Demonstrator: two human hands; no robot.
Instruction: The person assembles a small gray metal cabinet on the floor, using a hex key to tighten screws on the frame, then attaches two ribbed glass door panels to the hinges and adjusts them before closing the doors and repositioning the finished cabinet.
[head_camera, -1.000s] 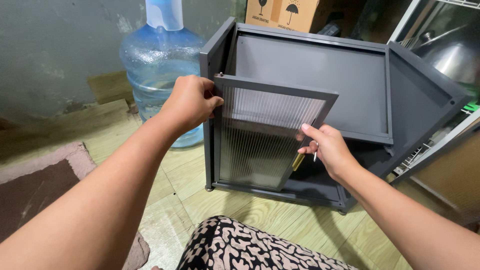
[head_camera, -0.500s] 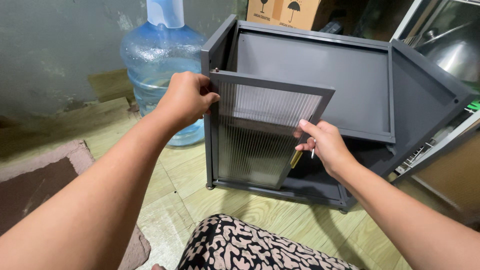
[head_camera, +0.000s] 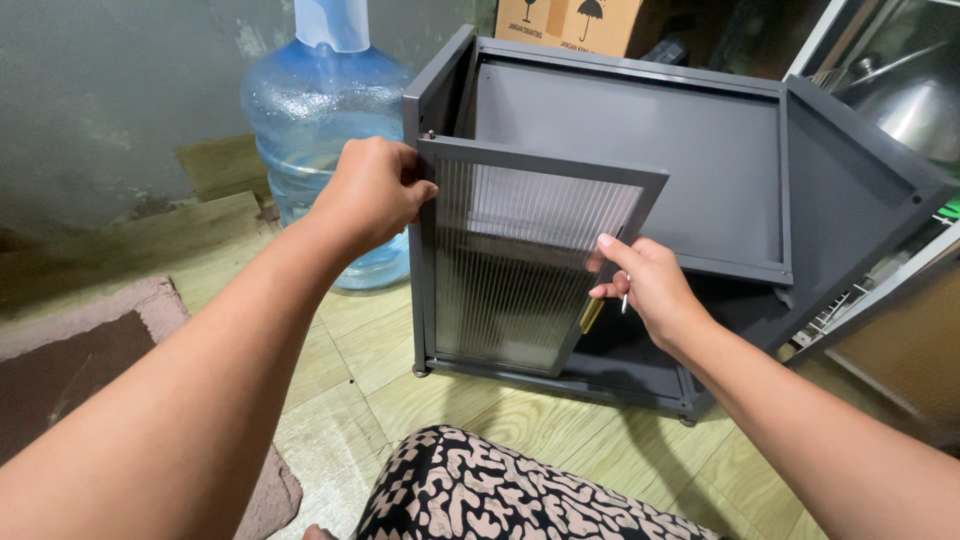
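Near, patterned fabric (head_camera: 500, 490) over the lap. Beyond, left hand (head_camera: 372, 192) clamped on the top hinge corner of the ribbed-glass door (head_camera: 520, 270); right hand (head_camera: 645, 285) pinching its free edge by the brass handle (head_camera: 591, 315). Best to keep the hinge edge flush against the grey cabinet (head_camera: 640, 130) post (door tilted now). Cabinet empty inside. Far left, water jug (head_camera: 320, 110), partly full.

Grey matt painted-metal cabinet frame (head_camera: 640, 130): smooth, even finish. Door panel of ribbed translucent glass in a grey metal frame (head_camera: 520, 270): glossy, fluted. Large blue clear-plastic water bottle (head_camera: 320, 130): shiny. Pale green wood-grain floor (head_camera: 360, 350): slight sheen
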